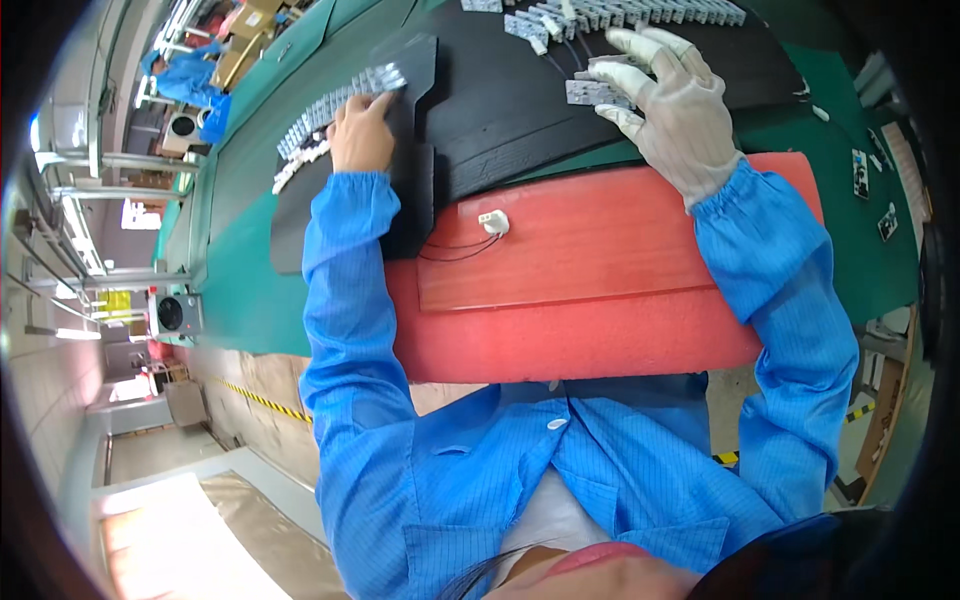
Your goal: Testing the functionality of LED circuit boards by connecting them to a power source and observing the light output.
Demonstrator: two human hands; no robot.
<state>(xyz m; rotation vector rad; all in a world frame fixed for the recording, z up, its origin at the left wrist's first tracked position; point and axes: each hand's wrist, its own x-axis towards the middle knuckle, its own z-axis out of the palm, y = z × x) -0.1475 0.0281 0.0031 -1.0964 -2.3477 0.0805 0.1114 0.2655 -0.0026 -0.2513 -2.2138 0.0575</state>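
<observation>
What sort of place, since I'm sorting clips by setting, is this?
Probably a factory assembly area: small grey parts lie in a row by the left hand, striped tape marks the floor, and another person in blue workwear shows in the background.

A way lies open over the middle of the large black board (490, 130), between the left hand (362, 135) and the right hand (680, 110). A row of grey blocks (640, 14) bars its far edge; a second row (335, 108) occupies the left board (412, 200). The red pad (580, 345) has a free strip along its near edge, between the sleeves (775, 250); near its far edge, left of middle, a white connector (493, 222) and dark wires (455, 260) obstruct.
</observation>
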